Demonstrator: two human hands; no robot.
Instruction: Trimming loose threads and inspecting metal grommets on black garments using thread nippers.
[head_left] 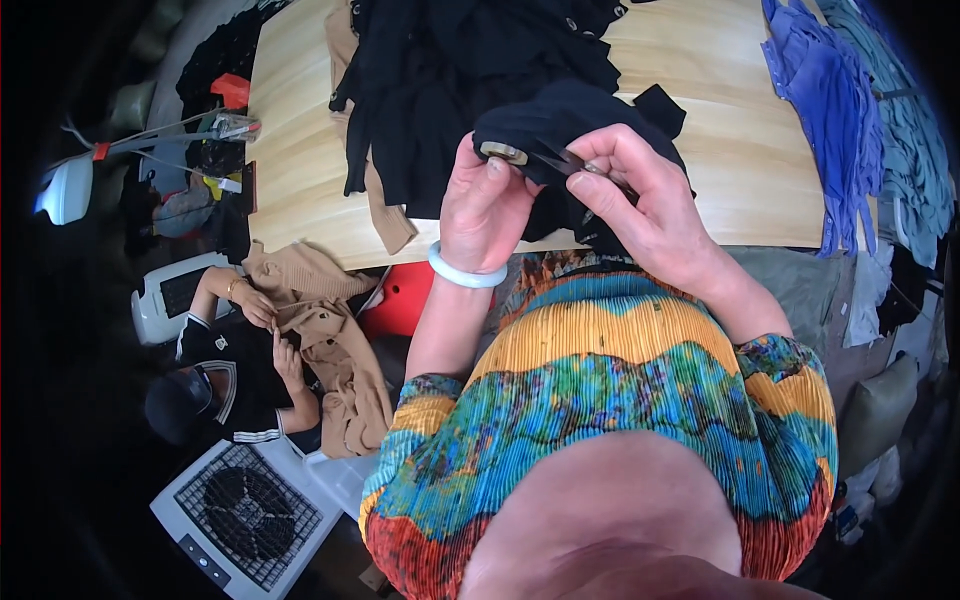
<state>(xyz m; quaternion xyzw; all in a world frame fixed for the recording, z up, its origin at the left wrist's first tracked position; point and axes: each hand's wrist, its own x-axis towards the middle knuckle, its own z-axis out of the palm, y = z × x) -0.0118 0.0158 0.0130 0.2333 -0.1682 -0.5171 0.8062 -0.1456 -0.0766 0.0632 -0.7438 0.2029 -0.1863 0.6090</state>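
My left hand (488, 208) grips a black knit garment (560, 112), thumb just below a large round button (503, 152) on its edge. Between the thumb and fingers of my right hand (645, 195) is a pair of thread snips (560, 162). Their dark pointed blades reach left, close to the button; whether they touch thread or cloth I cannot tell. More black garments (470, 60) with buttons lie heaped behind my hands, a tan sleeve (392, 215) sticking out on the left.
The garments lie on a pale wooden table (720, 110). Blue-violet clothing (830, 130) and grey-green clothing (910, 140) hang at its right end. At lower left, a co-worker (215, 390) handles a tan knit garment (345, 370) beside a white fan unit (255, 510). A lamp (68, 190) stands far left.
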